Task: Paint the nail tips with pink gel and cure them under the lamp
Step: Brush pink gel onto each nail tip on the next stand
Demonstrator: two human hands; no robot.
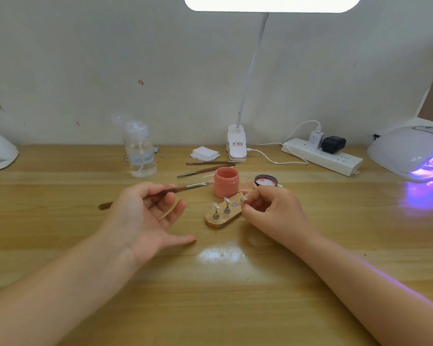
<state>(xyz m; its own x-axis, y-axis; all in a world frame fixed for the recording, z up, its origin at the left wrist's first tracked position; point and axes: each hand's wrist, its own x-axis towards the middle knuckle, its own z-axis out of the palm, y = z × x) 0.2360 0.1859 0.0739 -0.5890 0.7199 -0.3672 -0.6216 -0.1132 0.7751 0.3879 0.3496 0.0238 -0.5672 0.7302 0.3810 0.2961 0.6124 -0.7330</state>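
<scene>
A wooden table (235, 295) fills the lower part of the view, set against a pale wall (85, 58). At the far right edge of the table sits a white curing lamp (408, 151), its opening glowing violet and casting a violet patch on the wood. A white desk lamp (238, 143) is clipped upright at the back centre, its lit head at the top of the view. To its right lies a power strip (323, 157) with two plugs in it. A clear pump bottle (139, 148) stands back left, and a stack of white pads (205, 154) lies beside the desk lamp's base.

The left hand (145, 216), palm up with its lower fingers loosely spread, pinches a brush (185, 188) whose pink-tipped bristles point right, close to the jar (226, 182). The jar is open, pink, and stands just behind the wooden stand (223, 218). Its lid (266, 181) lies upturned to the right. Two spare tools (208, 167) lie behind the jar.

The right hand (270, 208) is curled at the stand's right end, fingertips pinching a small peg; what sits on the peg is hidden. Two metal pegs on the stand each carry a clear nail tip (215, 206), unpainted as far as can be seen.
</scene>
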